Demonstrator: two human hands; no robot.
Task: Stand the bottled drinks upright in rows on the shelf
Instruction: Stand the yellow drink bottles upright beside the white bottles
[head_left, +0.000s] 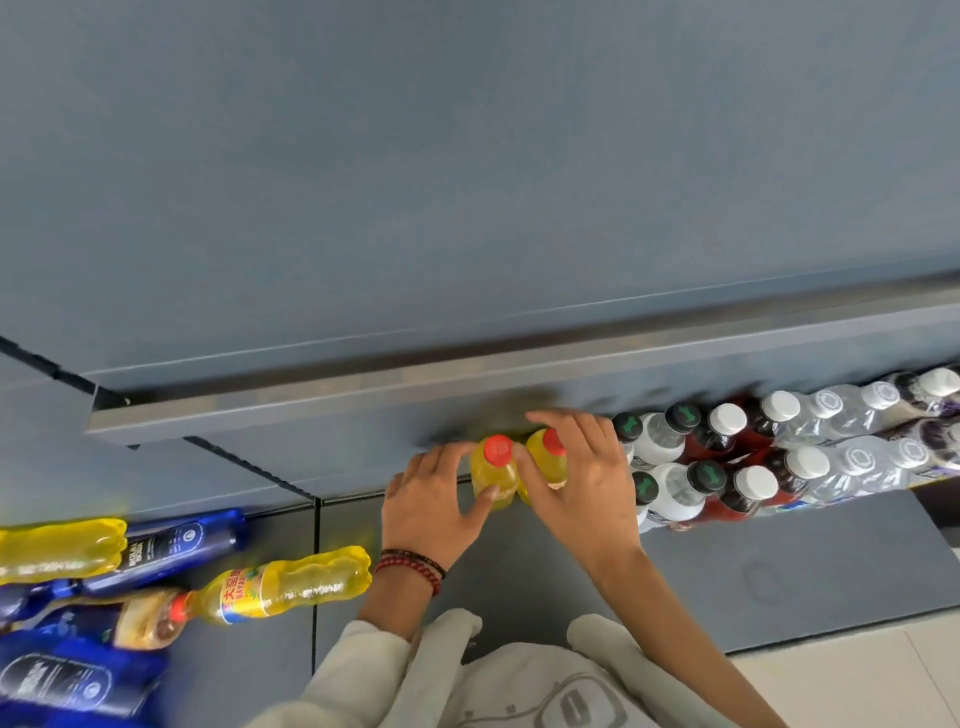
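Standing upright on the shelf (779, 571), the near yellow bottle (493, 478) is held in the curled grip of the left hand (434, 504), and the far yellow bottle (543, 460) in that of the right hand (576, 478). The capped rows (753, 483) just beside could be toppled by a sideways shove. Both held bottles are filled with yellow drink. Dark red and clear drinks are seen in the rows. A lying yellow bottle (291, 584) and blue bottles (171, 545) remain unsorted at the left.
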